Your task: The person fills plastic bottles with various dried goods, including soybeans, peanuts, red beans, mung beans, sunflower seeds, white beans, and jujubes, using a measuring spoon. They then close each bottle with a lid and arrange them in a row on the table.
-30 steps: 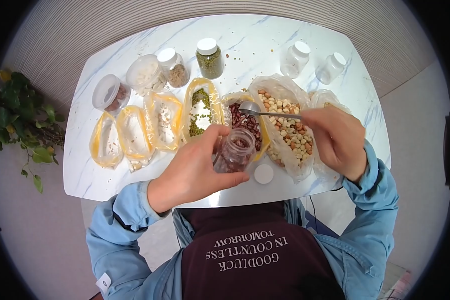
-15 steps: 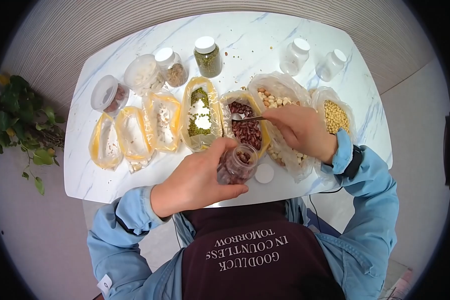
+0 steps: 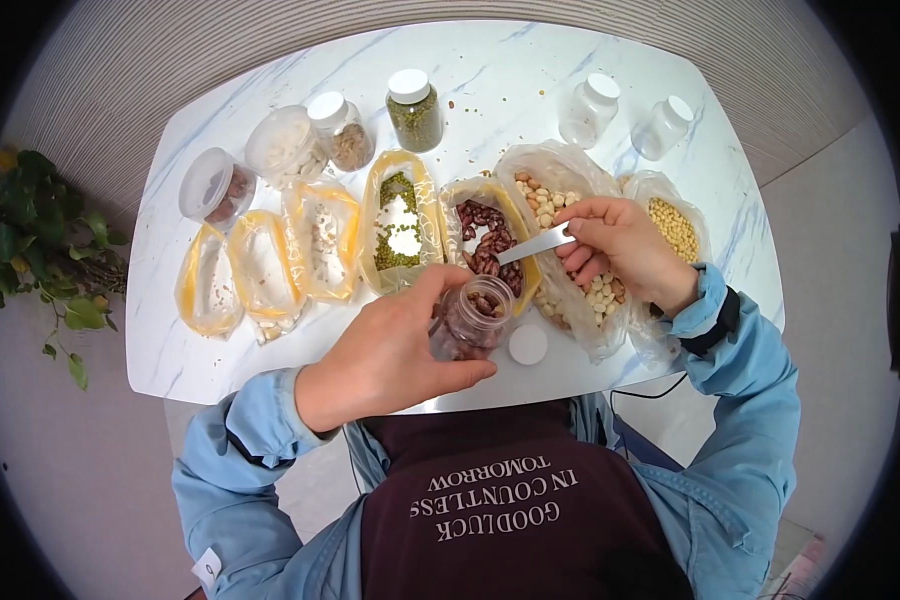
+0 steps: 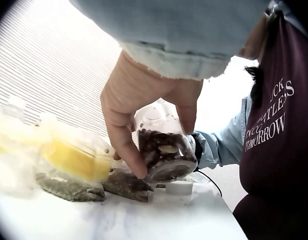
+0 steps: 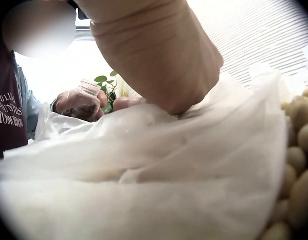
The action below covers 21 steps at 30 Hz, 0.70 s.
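Note:
In the head view, my left hand (image 3: 375, 345) grips a clear plastic jar (image 3: 467, 322) with its fingers and thumb around the sides. The open jar tilts toward the right, and dark red kidney beans (image 4: 161, 152) fill much of it in the left wrist view. My right hand (image 3: 625, 250) pinches the flat handle of a metal spoon (image 3: 535, 243). The spoon slants down into a yellow-edged bag (image 3: 523, 215) of kidney beans, its bowl hidden. In the right wrist view, my right hand (image 5: 159, 55) is over a pale plastic bag.
A white lid (image 3: 528, 345) lies right of the jar. Peanuts and pale beans fill a bag (image 3: 560, 160) beneath my right hand, beside a bag of yellow soybeans (image 3: 673, 230). A mung bean bag (image 3: 402, 170) is to the left. Capped jars, including a green-filled one (image 3: 415, 125), stand behind.
My right hand has moved left from over the peanut bag, and the spoon, earlier bowl-up above the kidney beans, now slants steeply into them. My left hand still holds the jar, barely moved.

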Each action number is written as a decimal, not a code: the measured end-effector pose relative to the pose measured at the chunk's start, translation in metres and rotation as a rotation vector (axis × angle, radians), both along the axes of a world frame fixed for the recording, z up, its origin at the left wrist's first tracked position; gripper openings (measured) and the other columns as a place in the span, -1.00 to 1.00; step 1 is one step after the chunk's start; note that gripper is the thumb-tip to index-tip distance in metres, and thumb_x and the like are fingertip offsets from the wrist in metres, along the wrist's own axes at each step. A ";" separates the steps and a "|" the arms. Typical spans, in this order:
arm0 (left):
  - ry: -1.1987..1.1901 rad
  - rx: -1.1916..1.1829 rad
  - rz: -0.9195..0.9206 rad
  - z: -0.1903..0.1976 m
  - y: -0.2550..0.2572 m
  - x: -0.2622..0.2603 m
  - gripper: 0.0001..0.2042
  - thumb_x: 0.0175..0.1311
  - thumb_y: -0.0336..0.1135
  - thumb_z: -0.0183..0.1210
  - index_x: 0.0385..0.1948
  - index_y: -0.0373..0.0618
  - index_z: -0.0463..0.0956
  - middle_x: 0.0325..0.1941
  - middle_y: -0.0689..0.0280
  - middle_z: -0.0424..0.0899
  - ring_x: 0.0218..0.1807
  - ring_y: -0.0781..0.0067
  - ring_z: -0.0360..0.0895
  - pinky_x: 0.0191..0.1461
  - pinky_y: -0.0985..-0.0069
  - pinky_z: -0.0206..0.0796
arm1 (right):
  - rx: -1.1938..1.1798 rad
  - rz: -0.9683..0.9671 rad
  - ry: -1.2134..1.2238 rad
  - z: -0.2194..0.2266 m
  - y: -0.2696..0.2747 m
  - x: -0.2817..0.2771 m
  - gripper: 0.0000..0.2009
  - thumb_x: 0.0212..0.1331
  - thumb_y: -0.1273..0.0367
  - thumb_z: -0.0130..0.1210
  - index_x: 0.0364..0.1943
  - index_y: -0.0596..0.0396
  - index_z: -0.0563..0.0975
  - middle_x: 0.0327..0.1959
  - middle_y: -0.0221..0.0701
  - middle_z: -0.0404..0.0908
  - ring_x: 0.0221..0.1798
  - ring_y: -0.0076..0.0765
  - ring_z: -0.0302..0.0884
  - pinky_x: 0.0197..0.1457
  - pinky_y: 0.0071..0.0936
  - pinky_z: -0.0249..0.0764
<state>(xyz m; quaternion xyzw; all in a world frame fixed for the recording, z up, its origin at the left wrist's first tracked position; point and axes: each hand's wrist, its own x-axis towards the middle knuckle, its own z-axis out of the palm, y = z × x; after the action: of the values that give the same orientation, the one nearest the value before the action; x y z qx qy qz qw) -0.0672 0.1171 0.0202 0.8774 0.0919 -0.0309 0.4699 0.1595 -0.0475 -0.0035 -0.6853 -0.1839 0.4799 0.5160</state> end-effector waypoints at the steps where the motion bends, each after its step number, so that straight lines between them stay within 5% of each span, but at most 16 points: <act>1: 0.009 -0.005 0.006 0.001 0.001 0.000 -0.30 -0.08 -0.17 0.41 0.09 -0.21 0.21 -0.11 -0.07 0.57 -0.10 -0.02 0.59 -0.08 0.29 0.43 | 0.022 -0.022 -0.003 0.001 -0.001 0.001 -0.81 0.30 0.42 -0.04 -0.10 0.23 0.48 -0.39 -0.33 0.61 -0.44 -0.52 0.59 -0.43 -0.63 0.58; 21: -0.005 0.001 0.121 0.014 0.000 0.014 -0.31 -0.13 -0.10 0.45 -0.01 -0.30 0.29 -0.24 0.06 0.62 -0.20 0.16 0.63 -0.14 0.39 0.43 | 0.286 -0.083 -0.168 0.062 -0.016 -0.007 -0.79 0.31 0.42 -0.03 -0.08 0.27 0.48 -0.37 -0.26 0.64 -0.45 -0.55 0.61 -0.44 -0.67 0.58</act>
<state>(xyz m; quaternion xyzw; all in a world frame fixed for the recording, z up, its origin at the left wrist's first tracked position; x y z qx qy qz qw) -0.0537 0.1170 0.0339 0.8706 0.1438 -0.0003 0.4706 0.1522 -0.0632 0.0585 -0.6496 -0.2642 0.3684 0.6103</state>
